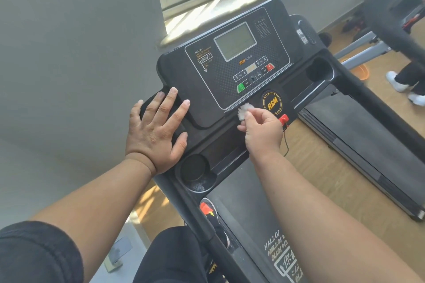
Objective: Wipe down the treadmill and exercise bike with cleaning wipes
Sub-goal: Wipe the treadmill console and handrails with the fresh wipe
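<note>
Right hand (262,131) pinches wipe (245,111) against treadmill console (179,71).

console (230,69): "HSM", "HALLO!", 4, 8, 12, 16 | round badge (272,102): "HSM" | belt (259,218): "HALLO!"

Most of the wipe (245,111) is covered by the fingers of the right hand (262,130) below the treadmill console (230,71). The small print right of its display (235,40) is too fine to be read. To the console's right, 1 second person (406,80) is cut off by the frame edge, and a second machine (391,7) is blurred. The running belt (253,225) below the console is partly hidden by the right forearm.
</note>
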